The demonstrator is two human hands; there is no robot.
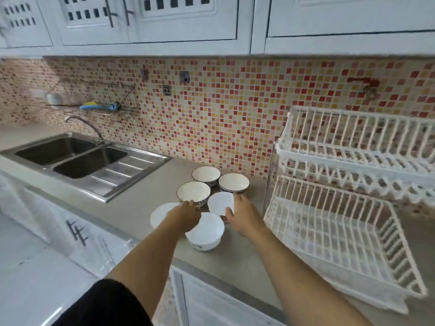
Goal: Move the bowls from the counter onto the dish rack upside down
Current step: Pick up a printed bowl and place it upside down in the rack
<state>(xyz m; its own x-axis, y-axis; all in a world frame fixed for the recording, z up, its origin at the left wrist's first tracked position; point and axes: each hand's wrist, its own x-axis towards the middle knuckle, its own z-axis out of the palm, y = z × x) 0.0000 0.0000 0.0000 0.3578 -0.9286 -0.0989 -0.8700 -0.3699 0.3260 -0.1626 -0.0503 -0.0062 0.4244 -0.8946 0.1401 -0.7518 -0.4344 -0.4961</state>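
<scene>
Six bowls clustered upright on tabletop (146, 203), mid-scene, between sink (77, 158) on the left and dish rack (329, 222) on the right; rack empty, nothing moved over yet

Left hand (186, 214) reaching over near-left plain white bowl (160, 214), fingertips (190, 203) touching near rim of blue-patterned bowl (193, 191); partly curled, not closed on anything as far as visible

Right hand (244, 214) spread around small white bowl (220, 203): thumb at near rim, index finger at far-right rim. Wide pinch, contact looks made, lift not started

Largest white bowl (206, 231) nearest, just below both hands. Two more patterned bowls behind: far bowl (206, 175) and far-right bowl (233, 183), close to the tiled wall

Doing the step well, judgement only:
- grip across the rim, thumb opposite fingers, firm before lifting; glazed surface likely slippery
- lift straight up first, bowls packed nearly touching, sideways drag risks clinking neighbours
- rotate wrist to invert in the air over open tabletop, not over the cluster
- set rim-down on lower tier of rack, far corner first, leaving room for the other five
- right hand closest to rack, so send that bowl first
</scene>
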